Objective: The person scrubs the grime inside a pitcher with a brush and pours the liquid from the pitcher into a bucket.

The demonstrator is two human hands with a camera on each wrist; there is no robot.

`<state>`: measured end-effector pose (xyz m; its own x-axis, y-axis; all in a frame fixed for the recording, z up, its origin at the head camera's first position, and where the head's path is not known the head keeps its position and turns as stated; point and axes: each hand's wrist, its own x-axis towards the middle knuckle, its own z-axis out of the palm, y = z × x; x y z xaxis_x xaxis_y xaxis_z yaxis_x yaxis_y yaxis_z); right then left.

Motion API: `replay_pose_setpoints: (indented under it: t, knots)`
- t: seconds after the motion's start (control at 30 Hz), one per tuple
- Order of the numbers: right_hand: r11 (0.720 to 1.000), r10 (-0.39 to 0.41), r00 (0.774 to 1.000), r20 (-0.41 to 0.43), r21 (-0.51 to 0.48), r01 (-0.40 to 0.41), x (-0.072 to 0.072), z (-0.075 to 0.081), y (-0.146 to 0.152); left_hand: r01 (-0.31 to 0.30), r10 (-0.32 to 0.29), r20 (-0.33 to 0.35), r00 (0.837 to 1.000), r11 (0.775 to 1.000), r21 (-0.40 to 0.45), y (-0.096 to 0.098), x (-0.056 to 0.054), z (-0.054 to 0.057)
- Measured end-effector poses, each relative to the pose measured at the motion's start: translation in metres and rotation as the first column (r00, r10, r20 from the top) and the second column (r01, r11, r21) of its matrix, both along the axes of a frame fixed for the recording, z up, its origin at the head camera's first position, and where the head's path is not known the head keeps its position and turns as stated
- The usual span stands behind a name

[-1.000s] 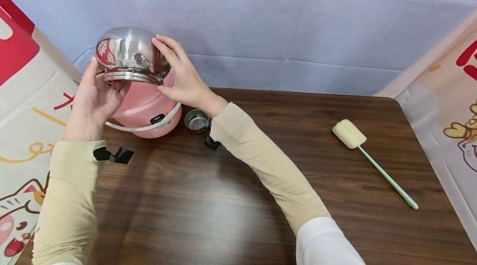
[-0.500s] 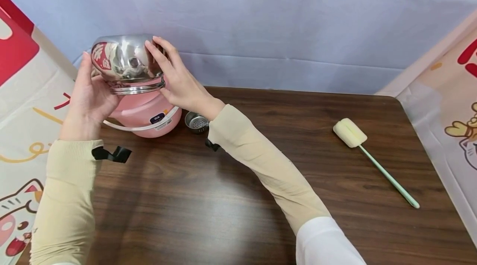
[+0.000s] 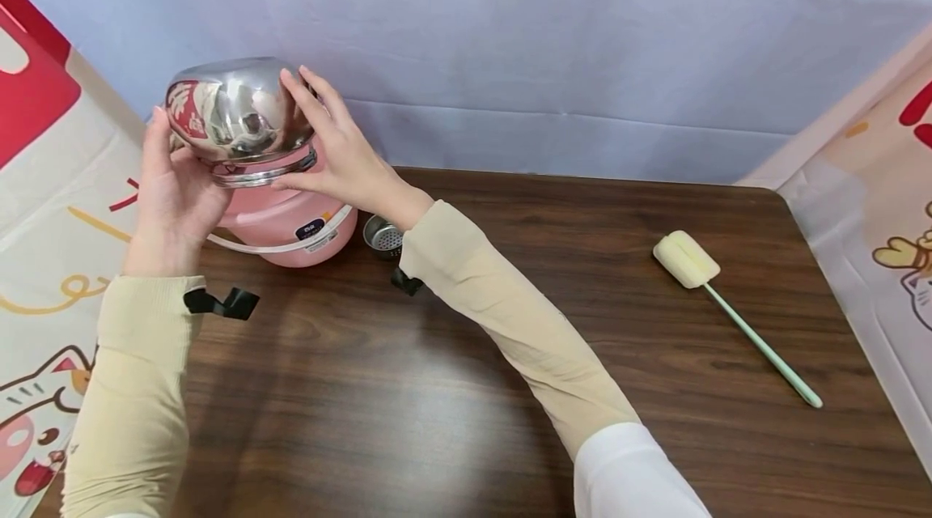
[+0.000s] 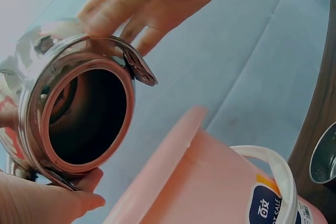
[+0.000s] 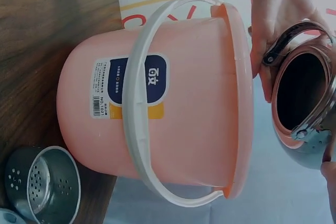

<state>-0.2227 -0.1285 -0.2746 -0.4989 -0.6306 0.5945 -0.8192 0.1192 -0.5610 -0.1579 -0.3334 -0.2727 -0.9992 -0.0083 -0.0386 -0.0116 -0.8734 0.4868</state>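
A shiny steel teapot (image 3: 233,109) is held upside down over the pink bucket (image 3: 306,247) at the back left. My left hand (image 3: 178,190) grips its left side from below, thumb up along the wall. My right hand (image 3: 345,154) holds the other side, fingers on the body and thumb at the rim. In the left wrist view, the teapot (image 4: 39,61) shows its round mouth, lidless and dark inside. The teapot's curved handle (image 5: 289,40) lies folded beside the mouth in the right wrist view. The bucket's inside is hidden.
A perforated steel strainer cup (image 3: 382,236) stands right of the bucket on the dark wooden table (image 3: 437,388). A yellow sponge brush (image 3: 687,259) with a green handle lies at the right. Cloth backdrops (image 3: 510,57) enclose the back and sides.
Both hands have shifted the teapot slightly left, and its tilt has changed a little. My right thumb has moved across towards the rim. Bucket, strainer cup and brush stay in place.
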Motion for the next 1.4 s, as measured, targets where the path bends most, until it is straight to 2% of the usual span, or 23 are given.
replay_pose_setpoints:
  t: [0.13, 0.27, 0.37, 0.47, 0.7, 0.87, 0.97, 1.07, 1.17, 1.23, 1.4]
  knots:
    - [0.999, -0.033, 0.999, 0.04, -0.035, 0.034, 0.0, -0.001, -0.001, -0.012, 0.008, -0.058, 0.998, 0.998, -0.063, 0.003, 0.001, -0.001]
    - [0.995, -0.083, 0.984, 0.16, -0.037, 0.09, 0.0, 0.001, -0.003, -0.055, 0.038, -0.125, 0.991, 0.99, -0.131, 0.008, 0.002, -0.003]
    - [0.992, -0.118, 0.942, 0.313, -0.002, 0.125, 0.0, 0.004, -0.003, -0.088, 0.055, -0.175, 0.983, 0.979, -0.181, 0.012, 0.003, -0.003]
    - [0.992, -0.116, 0.903, 0.413, -0.003, 0.128, 0.0, 0.007, -0.001, -0.103, 0.06, -0.199, 0.978, 0.971, -0.214, 0.015, 0.003, -0.003]
    - [0.994, -0.027, 0.854, 0.52, -0.073, 0.076, -0.001, 0.005, -0.001, -0.113, 0.07, -0.213, 0.975, 0.973, -0.199, 0.014, 0.004, 0.0]
    - [0.987, 0.055, 0.804, 0.592, -0.155, 0.046, 0.0, 0.002, -0.004, -0.071, 0.03, -0.22, 0.975, 0.982, -0.177, 0.013, 0.005, -0.001]
    - [0.985, 0.068, 0.806, 0.588, -0.17, 0.041, 0.001, 0.001, -0.005, -0.047, 0.007, -0.221, 0.975, 0.983, -0.179, 0.014, 0.006, -0.002]
    - [0.99, 0.032, 0.849, 0.528, -0.135, 0.047, 0.003, 0.002, -0.006, -0.026, -0.007, -0.217, 0.976, 0.989, -0.149, 0.015, 0.006, -0.005]
    - [0.994, -0.005, 0.887, 0.462, -0.095, 0.055, 0.005, 0.003, -0.007, -0.011, -0.003, -0.196, 0.981, 0.998, -0.066, 0.016, 0.006, -0.007]
    - [0.994, -0.013, 0.896, 0.444, -0.088, 0.058, 0.006, 0.003, -0.007, -0.016, 0.009, -0.18, 0.984, 0.999, -0.038, 0.015, 0.006, -0.008]
    - [0.993, -0.035, 0.92, 0.39, -0.089, 0.075, 0.006, -0.001, -0.008, -0.028, 0.021, -0.16, 0.987, 0.999, -0.038, 0.014, 0.006, -0.01]
